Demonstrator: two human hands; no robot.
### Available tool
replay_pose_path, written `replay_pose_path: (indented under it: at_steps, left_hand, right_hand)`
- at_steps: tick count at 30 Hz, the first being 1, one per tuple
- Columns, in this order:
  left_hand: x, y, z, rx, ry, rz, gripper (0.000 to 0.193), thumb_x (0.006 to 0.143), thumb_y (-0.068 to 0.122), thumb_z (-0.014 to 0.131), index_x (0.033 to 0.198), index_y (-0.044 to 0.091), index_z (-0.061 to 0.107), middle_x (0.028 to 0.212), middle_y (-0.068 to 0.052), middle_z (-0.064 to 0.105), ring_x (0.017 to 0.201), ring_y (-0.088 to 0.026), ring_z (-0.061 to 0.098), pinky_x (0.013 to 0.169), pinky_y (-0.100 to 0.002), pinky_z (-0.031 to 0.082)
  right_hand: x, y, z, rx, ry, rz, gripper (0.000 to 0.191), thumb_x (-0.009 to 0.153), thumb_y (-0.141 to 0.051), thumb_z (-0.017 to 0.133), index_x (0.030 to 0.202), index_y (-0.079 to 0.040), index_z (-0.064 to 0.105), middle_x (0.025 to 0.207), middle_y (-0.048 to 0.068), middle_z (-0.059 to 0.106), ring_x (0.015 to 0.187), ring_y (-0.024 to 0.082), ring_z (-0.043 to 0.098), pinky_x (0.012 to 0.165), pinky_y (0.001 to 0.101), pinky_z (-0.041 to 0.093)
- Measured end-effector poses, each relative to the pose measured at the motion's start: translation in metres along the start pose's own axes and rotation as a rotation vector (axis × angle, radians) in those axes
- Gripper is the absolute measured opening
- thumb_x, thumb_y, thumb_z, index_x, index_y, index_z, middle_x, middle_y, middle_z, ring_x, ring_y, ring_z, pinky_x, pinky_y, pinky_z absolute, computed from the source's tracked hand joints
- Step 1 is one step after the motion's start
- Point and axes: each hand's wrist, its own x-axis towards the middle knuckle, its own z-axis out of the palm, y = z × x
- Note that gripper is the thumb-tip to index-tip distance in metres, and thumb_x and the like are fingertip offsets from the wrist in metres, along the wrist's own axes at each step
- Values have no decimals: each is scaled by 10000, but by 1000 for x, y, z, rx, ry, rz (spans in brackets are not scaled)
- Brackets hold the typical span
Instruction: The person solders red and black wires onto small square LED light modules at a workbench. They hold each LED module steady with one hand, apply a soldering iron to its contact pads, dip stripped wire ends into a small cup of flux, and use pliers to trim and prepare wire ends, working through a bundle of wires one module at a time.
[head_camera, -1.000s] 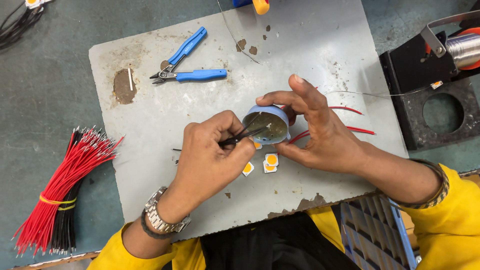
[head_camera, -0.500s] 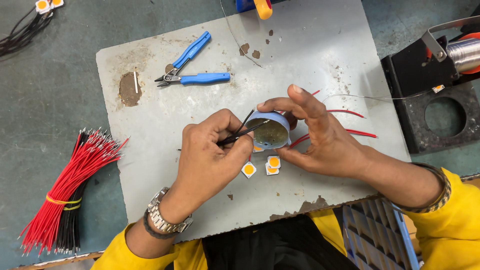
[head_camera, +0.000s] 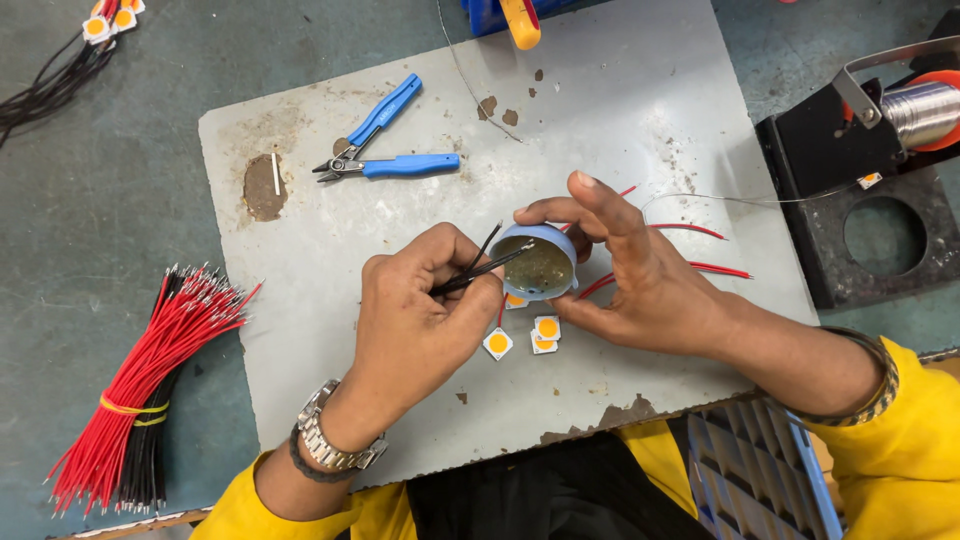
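My left hand (head_camera: 420, 315) pinches two thin black wires (head_camera: 482, 266), their tips dipping into a small round blue tin (head_camera: 545, 265) of yellowish paste. My right hand (head_camera: 640, 275) cups that tin with thumb and fingers, tilting it toward the wires above a grey metal plate (head_camera: 400, 400). Three small white square chips with orange centres (head_camera: 530, 335) lie on the plate just below the tin. Red wires (head_camera: 700, 250) trail out from behind my right hand.
Blue-handled cutters (head_camera: 385, 150) lie at the plate's upper left. A bundle of red and black wires (head_camera: 140, 400) tied with a yellow band lies on the left. A solder spool on a black stand (head_camera: 900, 120) sits at right, a blue slotted crate (head_camera: 760, 470) at the bottom.
The black wire tips have shifted slightly within the tin as my left hand moved a little. My right hand keeps holding the tin in much the same place.
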Motion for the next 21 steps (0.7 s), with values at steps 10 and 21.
replay_pose_path:
  at_steps: [10, 21]
  left_hand:
    - [1, -2, -1, 99, 45, 27, 119, 864, 69, 686, 810, -14, 621, 539, -20, 596, 482, -14, 431, 445, -238, 326]
    - [-32, 3, -15, 617, 328, 493, 84, 959, 58, 735, 1018, 64, 676, 681, -41, 553, 560, -197, 556, 554, -325, 402]
  right_hand:
    - [5, 12, -18, -83, 138, 239, 1230, 826, -141, 898, 1639, -184, -25, 1407, 175, 618, 1083, 246, 714, 901, 346, 577]
    - [-2, 15, -63, -602, 147, 184, 989, 827, -127, 951, 1540, -62, 269, 1332, 221, 610, 1190, 383, 641, 953, 462, 533]
